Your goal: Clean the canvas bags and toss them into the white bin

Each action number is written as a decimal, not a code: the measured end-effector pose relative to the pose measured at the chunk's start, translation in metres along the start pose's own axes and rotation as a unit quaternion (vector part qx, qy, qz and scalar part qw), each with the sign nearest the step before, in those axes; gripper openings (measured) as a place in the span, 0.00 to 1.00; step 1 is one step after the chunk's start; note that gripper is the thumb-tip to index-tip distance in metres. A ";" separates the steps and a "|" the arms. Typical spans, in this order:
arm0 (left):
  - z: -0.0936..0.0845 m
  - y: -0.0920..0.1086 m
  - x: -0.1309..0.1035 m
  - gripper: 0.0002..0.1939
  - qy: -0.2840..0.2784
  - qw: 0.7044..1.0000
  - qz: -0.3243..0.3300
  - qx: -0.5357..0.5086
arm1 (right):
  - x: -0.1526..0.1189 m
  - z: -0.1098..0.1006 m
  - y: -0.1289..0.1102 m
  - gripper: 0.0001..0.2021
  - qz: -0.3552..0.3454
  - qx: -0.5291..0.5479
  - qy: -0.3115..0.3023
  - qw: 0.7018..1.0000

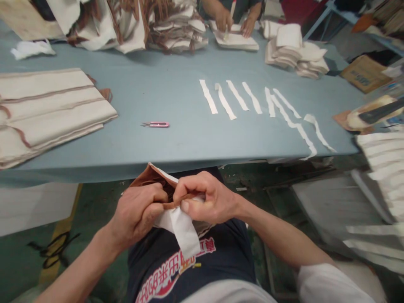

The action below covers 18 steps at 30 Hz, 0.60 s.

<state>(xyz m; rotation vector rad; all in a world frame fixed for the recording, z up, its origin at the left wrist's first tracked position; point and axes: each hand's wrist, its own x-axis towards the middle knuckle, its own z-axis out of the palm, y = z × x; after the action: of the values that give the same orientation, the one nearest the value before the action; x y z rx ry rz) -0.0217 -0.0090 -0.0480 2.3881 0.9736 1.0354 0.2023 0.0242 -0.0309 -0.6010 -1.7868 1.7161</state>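
Over my lap I hold a white fabric piece with a brown lining (pixel 142 176), its edge pulled up between both hands. My left hand (pixel 139 212) is closed, pinching the brown edge on the left. Close beside it my right hand (pixel 210 198) pinches the same edge between thumb and fingers. A white strip (pixel 188 235) hangs down from this edge between my hands; how it is attached cannot be made out. Beyond, on the blue-covered table (pixel 126 145), lie pink-handled thread snips (pixel 156 124), touched by neither hand.
Several white strips (pixel 238 96) lie spread across the table's right half. Folded cream fabric (pixel 47 109) is stacked at left, with more fabric piles (pixel 176 29) behind. Across the table, a co-worker's hands (pixel 224 21) work on a cream piece with a brush-like tool. A cardboard box (pixel 364 75) stands far right.
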 end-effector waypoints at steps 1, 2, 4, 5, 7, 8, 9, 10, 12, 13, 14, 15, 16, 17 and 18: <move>-0.002 0.000 0.002 0.30 -0.013 1.000 0.002 -0.009 | -0.001 -0.003 -0.001 0.03 -0.011 -0.033 -0.005 0.999; -0.005 0.001 0.005 0.30 -0.028 0.999 0.003 -0.019 | -0.002 -0.005 -0.002 0.03 -0.023 -0.064 -0.010 0.998; -0.011 0.004 0.011 0.30 -0.058 0.998 0.001 -0.038 | -0.004 -0.009 -0.004 0.04 -0.047 -0.115 -0.014 0.992; -0.013 0.006 0.014 0.29 -0.072 0.996 -0.002 -0.049 | -0.005 -0.010 -0.005 0.05 -0.061 -0.141 -0.012 0.988; -0.018 0.011 0.020 0.29 -0.097 0.992 -0.018 -0.074 | -0.006 -0.011 -0.009 0.04 -0.090 -0.194 -0.011 0.977; -0.020 0.014 0.023 0.30 -0.107 0.990 -0.033 -0.090 | -0.007 -0.011 -0.012 0.03 -0.102 -0.220 -0.018 0.970; -0.022 0.017 0.025 0.31 -0.118 0.986 -0.050 -0.107 | -0.008 -0.011 -0.016 0.04 -0.113 -0.246 -0.028 0.962; -0.024 0.019 0.027 0.32 -0.127 0.982 -0.070 -0.121 | -0.010 -0.010 -0.021 0.05 -0.120 -0.274 -0.040 0.953; -0.028 0.024 0.029 0.35 -0.140 0.975 -0.104 -0.140 | -0.013 -0.009 -0.031 0.08 -0.131 -0.326 -0.059 0.935; -0.030 0.027 0.029 0.35 -0.147 0.972 -0.112 -0.143 | -0.014 -0.009 -0.036 0.10 -0.134 -0.346 -0.067 0.926; -0.030 0.029 0.029 0.35 -0.151 0.972 -0.114 -0.141 | -0.016 -0.009 -0.040 0.11 -0.136 -0.362 -0.073 0.919; -0.031 0.031 0.029 0.33 -0.153 0.973 -0.107 -0.135 | -0.017 -0.010 -0.042 0.11 -0.135 -0.371 -0.080 0.915; -0.031 0.032 0.027 0.31 -0.155 0.975 -0.095 -0.126 | -0.017 -0.011 -0.044 0.11 -0.130 -0.372 -0.088 0.915; -0.030 0.033 0.025 0.28 -0.155 0.978 -0.078 -0.112 | -0.018 -0.012 -0.044 0.11 -0.123 -0.366 -0.097 0.918; -0.029 0.033 0.022 0.25 -0.154 0.982 -0.055 -0.095 | -0.018 -0.013 -0.043 0.10 -0.113 -0.354 -0.109 0.922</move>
<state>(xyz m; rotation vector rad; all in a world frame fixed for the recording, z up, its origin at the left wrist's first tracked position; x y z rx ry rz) -0.0173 -0.0146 0.0006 2.2225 0.8429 0.6608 0.2276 0.0183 0.0100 -0.4659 -2.5406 0.9774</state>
